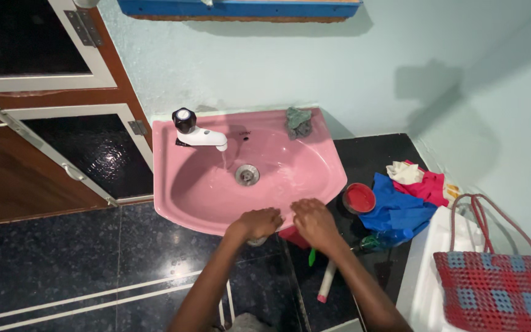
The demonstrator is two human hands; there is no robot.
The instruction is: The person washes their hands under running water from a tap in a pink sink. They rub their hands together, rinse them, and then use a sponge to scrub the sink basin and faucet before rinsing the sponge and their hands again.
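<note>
A pink wash basin (192, 184) is fixed to the pale green wall, with a white tap (199, 134) that has a black knob, and a metal drain (247, 174). A thin stream of water runs from the tap. My left hand (258, 222) rests curled on the basin's front rim. My right hand (312, 220) lies flat on the rim beside it, fingers close together. Neither hand visibly holds anything. A green scrub pad (299, 122) sits on the basin's back right corner.
On the dark floor right of the basin lie a small red bowl (359, 198), blue cloth (397, 212), red and white cloths (419, 179), and a white-handled tool (327, 280). A red-blue woven basket (499, 289) stands on a white surface. A wooden door (38, 154) is left.
</note>
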